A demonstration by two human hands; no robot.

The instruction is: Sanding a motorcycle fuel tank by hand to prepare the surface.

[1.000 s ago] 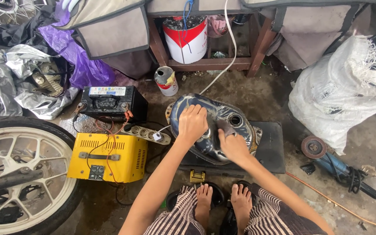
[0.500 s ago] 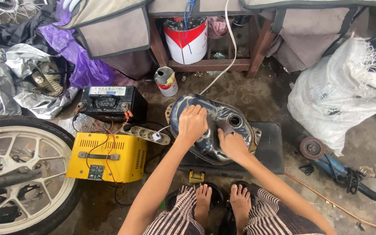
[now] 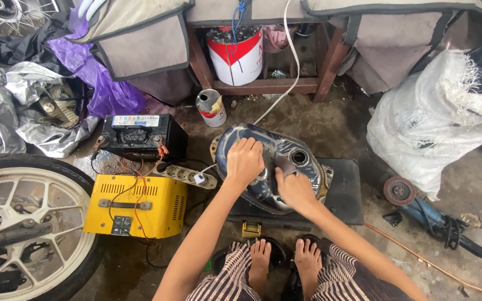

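Head view: bare, dark-grey metal motorcycle fuel tank (image 3: 269, 161) on black floor mat (image 3: 344, 192). Left hand (image 3: 245, 160) flat, steadying; right hand (image 3: 292, 187) pinching small abrasive pad (image 3: 284, 165). Surface mostly stripped and dull; rubbing seemingly unfinished.

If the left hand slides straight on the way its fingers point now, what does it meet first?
The left hand lies flat on the fuel tank, fingers pointing away from the person. Beyond the tank's far edge, probably the small tin can; depth is unclear.

Bare floor (image 3: 330, 120) behind tank (image 3: 269, 161); power strip (image 3: 188, 175) & charger (image 3: 138, 206) crowding left, grinder (image 3: 419, 209) right.
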